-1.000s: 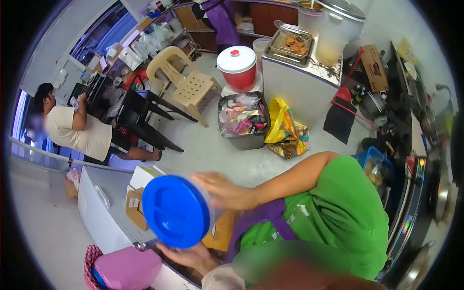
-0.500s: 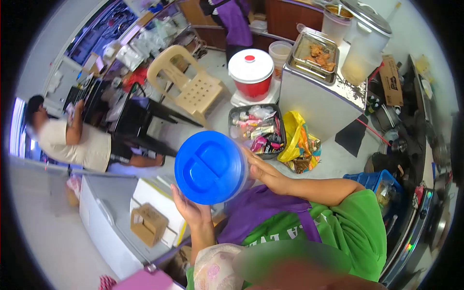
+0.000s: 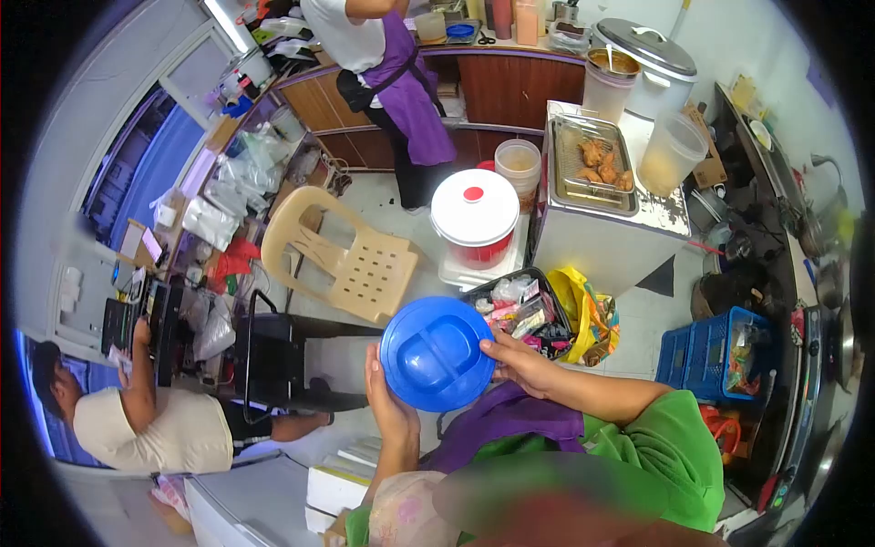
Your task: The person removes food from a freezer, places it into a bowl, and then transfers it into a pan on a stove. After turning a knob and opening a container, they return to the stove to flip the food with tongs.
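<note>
A round container with a blue lid (image 3: 436, 354) is between my two hands in front of my chest, seen almost straight from above. The lid has a raised bar across its recessed top. My left hand (image 3: 392, 410) wraps round the left side, fingers partly under the lid's rim. On the opposite side my right hand (image 3: 524, 366) grips it, thumb at the rim. The container's body is mostly hidden under the lid. Just beyond it lies a black crate (image 3: 567, 314) of small packets.
A red bucket with a white lid (image 3: 474, 214) stands ahead, near a beige plastic chair (image 3: 374, 273). To the right, a tray of fried food (image 3: 597, 169) rests on a white unit (image 3: 583, 228). One person (image 3: 401, 91) stands at the back counter, another (image 3: 155, 424) at left.
My view has shifted, showing more of the back counter and the person there. The blue-lidded container sits further right and lower in view, and its translucent side is now hidden.
</note>
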A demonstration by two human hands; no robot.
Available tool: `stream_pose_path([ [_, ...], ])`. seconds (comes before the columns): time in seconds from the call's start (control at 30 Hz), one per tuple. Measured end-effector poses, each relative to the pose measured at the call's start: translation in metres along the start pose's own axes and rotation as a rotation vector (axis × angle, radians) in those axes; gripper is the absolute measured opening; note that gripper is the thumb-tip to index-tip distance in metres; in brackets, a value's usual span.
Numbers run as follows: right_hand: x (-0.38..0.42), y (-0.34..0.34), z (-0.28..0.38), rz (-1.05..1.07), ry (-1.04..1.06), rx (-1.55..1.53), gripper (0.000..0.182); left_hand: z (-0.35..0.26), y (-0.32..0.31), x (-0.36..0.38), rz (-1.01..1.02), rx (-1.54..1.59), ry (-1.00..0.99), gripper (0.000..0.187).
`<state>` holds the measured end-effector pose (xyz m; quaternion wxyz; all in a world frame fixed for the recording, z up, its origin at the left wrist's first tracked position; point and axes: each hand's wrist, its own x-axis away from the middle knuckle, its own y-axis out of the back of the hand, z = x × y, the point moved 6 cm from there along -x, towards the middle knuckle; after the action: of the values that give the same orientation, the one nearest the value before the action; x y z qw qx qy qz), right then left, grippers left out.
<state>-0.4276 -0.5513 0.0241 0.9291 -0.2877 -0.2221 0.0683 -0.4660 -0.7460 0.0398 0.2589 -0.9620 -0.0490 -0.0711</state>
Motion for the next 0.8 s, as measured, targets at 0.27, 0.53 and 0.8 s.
stream_pose_path([
  [0.27, -0.047, 0.009, 0.044, -0.028, 0.204, 0.239, 0.058, -0.001, -0.030, -0.072, 0.059, 0.032, 0.045, 0.048],
  [0.53, -0.123, 0.010, 0.102, -0.001, 0.294, 0.246, 0.058, -0.011, -0.049, -0.171, 0.121, 0.038, 0.071, 0.047],
  [0.8, -0.280, 0.033, 0.152, -0.149, 0.284, 0.364, 0.061, -0.005, -0.065, -0.349, 0.199, 0.040, 0.168, 0.044],
])
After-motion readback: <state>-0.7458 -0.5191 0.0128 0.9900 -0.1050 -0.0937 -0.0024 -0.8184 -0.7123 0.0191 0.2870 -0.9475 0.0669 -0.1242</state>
